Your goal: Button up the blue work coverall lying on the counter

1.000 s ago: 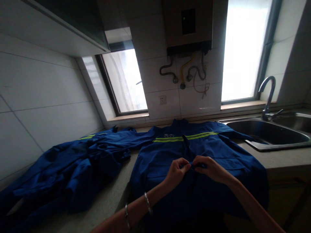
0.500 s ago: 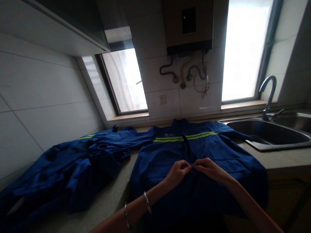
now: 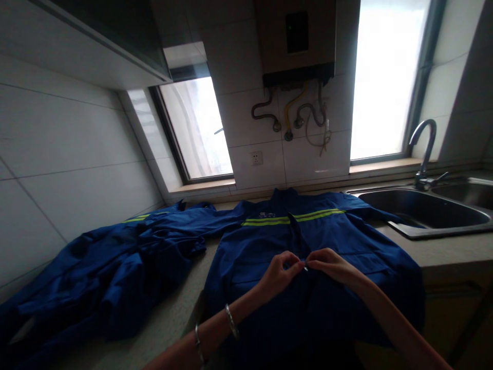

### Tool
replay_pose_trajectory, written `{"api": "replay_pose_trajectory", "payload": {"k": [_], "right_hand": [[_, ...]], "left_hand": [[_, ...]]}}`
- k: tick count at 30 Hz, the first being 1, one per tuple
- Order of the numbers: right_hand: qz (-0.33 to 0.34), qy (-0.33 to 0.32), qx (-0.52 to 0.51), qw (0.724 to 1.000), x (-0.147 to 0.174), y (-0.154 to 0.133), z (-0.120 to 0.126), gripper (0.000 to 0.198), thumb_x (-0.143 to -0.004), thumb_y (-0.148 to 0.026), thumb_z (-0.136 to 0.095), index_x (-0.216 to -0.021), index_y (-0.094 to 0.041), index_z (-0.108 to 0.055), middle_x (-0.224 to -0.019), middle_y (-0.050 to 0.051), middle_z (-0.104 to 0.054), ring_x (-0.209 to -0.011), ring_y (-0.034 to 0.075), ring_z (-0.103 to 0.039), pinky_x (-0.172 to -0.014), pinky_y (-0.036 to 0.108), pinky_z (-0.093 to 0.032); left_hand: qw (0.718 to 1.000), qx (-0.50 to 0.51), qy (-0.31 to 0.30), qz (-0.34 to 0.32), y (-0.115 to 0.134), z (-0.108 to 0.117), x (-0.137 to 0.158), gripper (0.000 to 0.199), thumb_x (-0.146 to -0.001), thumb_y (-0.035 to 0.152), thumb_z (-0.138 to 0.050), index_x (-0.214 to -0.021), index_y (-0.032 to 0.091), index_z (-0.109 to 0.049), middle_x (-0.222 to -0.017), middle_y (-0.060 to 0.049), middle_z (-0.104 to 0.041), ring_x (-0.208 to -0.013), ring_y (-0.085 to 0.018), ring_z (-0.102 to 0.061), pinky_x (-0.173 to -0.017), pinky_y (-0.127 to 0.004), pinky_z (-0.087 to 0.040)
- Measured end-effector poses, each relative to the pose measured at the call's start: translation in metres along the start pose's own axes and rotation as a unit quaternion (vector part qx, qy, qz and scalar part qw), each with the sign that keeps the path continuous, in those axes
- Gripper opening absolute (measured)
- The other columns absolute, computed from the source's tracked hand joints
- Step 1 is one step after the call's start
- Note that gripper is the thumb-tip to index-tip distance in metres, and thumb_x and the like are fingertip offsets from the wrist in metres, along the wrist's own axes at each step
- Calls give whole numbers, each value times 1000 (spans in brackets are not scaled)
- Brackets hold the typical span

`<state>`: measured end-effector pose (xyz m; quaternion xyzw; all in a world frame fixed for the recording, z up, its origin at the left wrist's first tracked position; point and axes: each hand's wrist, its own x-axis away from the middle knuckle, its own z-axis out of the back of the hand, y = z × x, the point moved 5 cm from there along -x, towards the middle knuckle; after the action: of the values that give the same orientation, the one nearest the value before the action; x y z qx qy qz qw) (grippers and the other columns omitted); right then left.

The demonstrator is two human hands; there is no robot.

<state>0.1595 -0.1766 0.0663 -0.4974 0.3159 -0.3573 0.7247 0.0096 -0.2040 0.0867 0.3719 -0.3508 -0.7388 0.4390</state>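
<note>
A blue work jacket (image 3: 254,252) with yellow-green stripes lies spread out, front side up, its collar toward the wall. At the lower middle of its front, my left hand (image 3: 281,270) pinches the fabric edge between thumb and fingers. Close beside it, my right hand (image 3: 332,264) is closed in a pinch on the other front edge. A tiny shiny piece (image 3: 305,266) shows between the fingertips; it is too small to name. Above the hands the jacket's front is partly parted. Two silver bracelets (image 3: 231,321) circle my left wrist and forearm.
More crumpled blue clothing (image 3: 127,272) with stripes lies on the counter (image 3: 169,313) at left. One jacket sleeve reaches the steel sink (image 3: 454,228) at right, below a faucet (image 3: 425,154). A water heater (image 3: 296,41) with hoses hangs on the tiled wall.
Both hands stay at the same spot on the jacket's front, with only slight finger movement. The shiny piece between the fingertips shows more clearly now.
</note>
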Motion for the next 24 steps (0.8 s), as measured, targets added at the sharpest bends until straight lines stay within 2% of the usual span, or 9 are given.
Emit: {"api": "replay_pose_trajectory", "payload": {"k": [4, 10, 13, 15, 17, 19, 22, 24], "right_hand": [[0, 27, -8, 1000, 1, -3, 0, 37, -72, -49, -60, -76, -13, -69, -66, 0, -61, -63, 11, -50, -55, 20, -36], [-29, 69, -50, 996, 4, -4, -1, 38, -68, -50, -64, -76, -14, -69, -68, 1, -63, -65, 12, -54, -57, 21, -39], [-48, 118, -96, 987, 5, 3, 7, 37, -68, -50, -66, -80, -15, -69, -74, 2, -65, -71, 14, -57, -59, 22, -43], [-52, 164, -130, 977, 5, 6, 17, 36, -67, -48, -68, -85, -16, -69, -82, 3, -67, -78, 16, -59, -65, 23, -45], [-57, 204, -152, 966, 6, 8, 26, 37, -66, -45, -70, -90, -17, -68, -88, 4, -67, -82, 17, -60, -69, 26, -47], [-62, 223, -159, 960, 5, 8, 33, 37, -66, -44, -70, -91, -17, -68, -88, 5, -67, -81, 18, -61, -69, 28, -49], [-67, 208, -162, 962, 1, 5, 37, 34, -68, -43, -67, -90, -17, -68, -83, 5, -67, -74, 17, -62, -64, 29, -50], [-65, 190, -161, 966, -1, 3, 37, 32, -71, -42, -64, -90, -17, -68, -79, 5, -67, -71, 16, -62, -62, 29, -50]], "left_hand": [[1000, -20, 2, -15, 3, 0, 2, 30, -74, 41, -64, -85, 14, -63, -81, -2, -62, -76, -15, -54, -69, -25, -40], [999, -20, -3, -28, 3, -1, 3, 23, -75, 34, -64, -87, 14, -59, -81, -1, -59, -77, -14, -52, -70, -24, -40], [994, -66, 74, -55, 11, 12, 5, 26, -74, 36, -64, -89, 17, -55, -81, -1, -56, -74, -13, -50, -69, -24, -40], [977, -144, 117, -108, 24, 19, 10, 18, -76, 34, -60, -81, 18, -55, -80, -3, -55, -75, -15, -49, -71, -27, -39], [950, -244, 72, -182, 40, 16, 17, 15, -79, 31, -54, -70, 18, -56, -76, -6, -57, -79, -18, -51, -76, -32, -38], [915, -345, -22, -206, 45, 7, 27, 19, -78, 28, -51, -66, 17, -59, -71, -10, -60, -77, -21, -55, -75, -36, -39], [863, -466, -167, -102, 25, -7, 41, 22, -71, 36, -60, -63, 16, -64, -62, -10, -61, -63, -22, -59, -65, -35, -43], [835, -492, -241, -48, 7, -17, 51, 33, -62, 49, -67, -63, 17, -65, -60, -9, -62, -61, -24, -61, -62, -34, -45]]}}
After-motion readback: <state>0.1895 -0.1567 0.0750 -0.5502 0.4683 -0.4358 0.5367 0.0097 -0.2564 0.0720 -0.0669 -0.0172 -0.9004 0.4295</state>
